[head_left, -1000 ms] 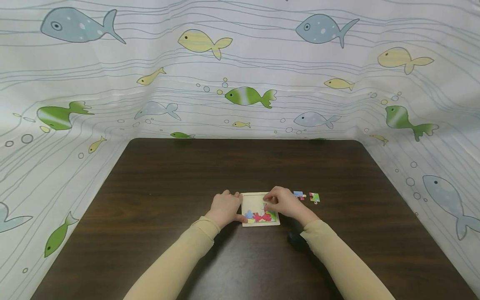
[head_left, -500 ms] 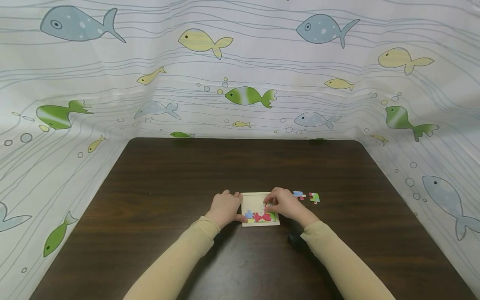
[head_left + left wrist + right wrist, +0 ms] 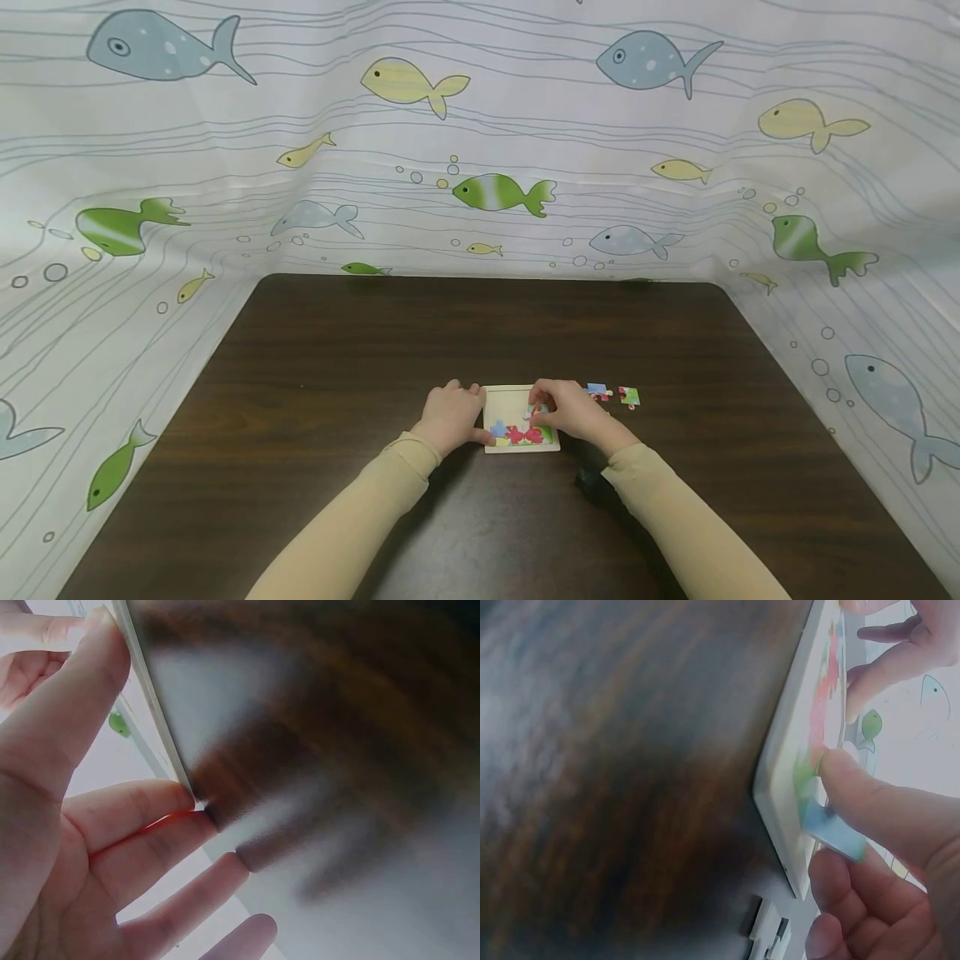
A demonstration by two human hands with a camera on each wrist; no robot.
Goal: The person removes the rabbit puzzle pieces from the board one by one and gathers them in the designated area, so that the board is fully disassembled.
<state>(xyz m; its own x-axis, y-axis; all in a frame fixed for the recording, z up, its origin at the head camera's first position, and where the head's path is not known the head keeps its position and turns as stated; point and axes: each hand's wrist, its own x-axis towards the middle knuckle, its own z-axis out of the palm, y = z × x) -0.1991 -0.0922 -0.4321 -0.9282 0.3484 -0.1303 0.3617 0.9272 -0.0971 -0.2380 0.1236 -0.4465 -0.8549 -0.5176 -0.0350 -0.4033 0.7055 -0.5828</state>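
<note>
A small square wooden puzzle board (image 3: 510, 407) lies on the table, with red, blue and green pieces (image 3: 533, 435) along its near side. My left hand (image 3: 450, 417) rests at the board's left edge. Its thumb lies over the near corner and its straight fingertips (image 3: 176, 793) touch the far corner. My right hand (image 3: 570, 406) is over the board's right side. Between thumb and fingers it pinches a puzzle piece with a light blue part (image 3: 836, 834), tilted above the board's edge in the right wrist view. The hand hides part of the board.
Two loose puzzle pieces, one blue and pink (image 3: 597, 390), one green and red (image 3: 629, 396), lie right of the board. A dark object (image 3: 590, 483) shows beside the right sleeve. A white curtain with fish (image 3: 491, 192) surrounds the dark wooden table (image 3: 315, 333).
My right hand has come slightly nearer and lower over the board's right side, still pinching the puzzle piece. My left hand has stayed in place.
</note>
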